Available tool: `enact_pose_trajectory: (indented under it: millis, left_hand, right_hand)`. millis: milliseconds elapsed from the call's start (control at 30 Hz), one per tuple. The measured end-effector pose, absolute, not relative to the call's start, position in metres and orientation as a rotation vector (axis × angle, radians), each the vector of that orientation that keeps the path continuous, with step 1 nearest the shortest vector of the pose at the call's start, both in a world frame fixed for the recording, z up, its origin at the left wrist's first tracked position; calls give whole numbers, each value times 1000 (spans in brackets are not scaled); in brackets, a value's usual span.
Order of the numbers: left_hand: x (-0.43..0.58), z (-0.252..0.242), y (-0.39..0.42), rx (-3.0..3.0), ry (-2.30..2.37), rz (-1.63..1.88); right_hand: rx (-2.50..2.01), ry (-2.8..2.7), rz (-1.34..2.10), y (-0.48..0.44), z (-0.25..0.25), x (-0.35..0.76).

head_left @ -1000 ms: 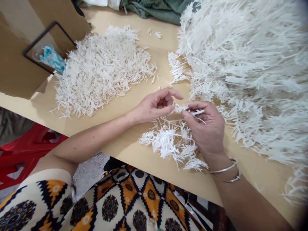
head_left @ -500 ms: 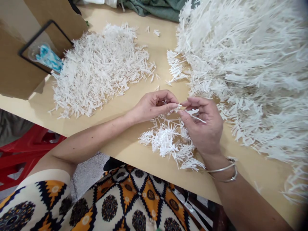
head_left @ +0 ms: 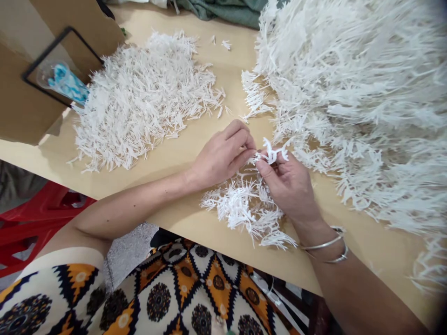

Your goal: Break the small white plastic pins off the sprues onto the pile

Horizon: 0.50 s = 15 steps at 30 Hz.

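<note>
Between my fingertips is a small white branched plastic piece [head_left: 271, 152], its curled prongs sticking up above my right thumb. My right hand [head_left: 288, 184] is closed in a pinch on it. My left hand [head_left: 225, 151] is also closed, thumb against fingers, at the piece's left end where small white bristly bits show. Exactly what sits between the left fingertips is partly hidden. Just below both hands, a small heap of white bristly plastic pieces [head_left: 240, 202] lies on the table [head_left: 174, 209].
A larger heap of short white pieces [head_left: 143, 102] lies at left, beside a cardboard box [head_left: 21, 93] and a clear cup with blue-and-white contents [head_left: 68, 83]. A big pile of white strands [head_left: 366, 93] covers the right side. Green cloth [head_left: 223, 11] lies at the back; a red stool [head_left: 45, 209] stands lower left.
My left hand has turned and its fingers have curled in more. The branched piece in my right hand now stands up above the thumb, where before it pointed right across the palm.
</note>
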<state>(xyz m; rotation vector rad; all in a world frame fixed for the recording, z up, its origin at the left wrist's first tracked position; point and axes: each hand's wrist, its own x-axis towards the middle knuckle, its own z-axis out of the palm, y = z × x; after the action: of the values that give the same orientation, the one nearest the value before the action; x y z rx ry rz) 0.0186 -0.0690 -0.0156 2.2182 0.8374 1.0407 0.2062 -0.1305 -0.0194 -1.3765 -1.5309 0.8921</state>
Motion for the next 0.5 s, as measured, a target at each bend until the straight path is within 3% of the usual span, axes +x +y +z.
enact_pose_trajectory:
  millis: [167, 333, 500]
  left_hand:
    - [24, -16, -75, 2365, 1017, 1000]
    - [-11, -37, -26, 2047, 1347, 1353]
    - [-31, -40, -4, 2008, 1326, 1514]
  right_hand:
    - [-1349, -1579, 940, -130, -16, 210]
    - [-1353, -1625, 1083, -140, -14, 212]
    - [-1345, -1426, 960, -133, -24, 214]
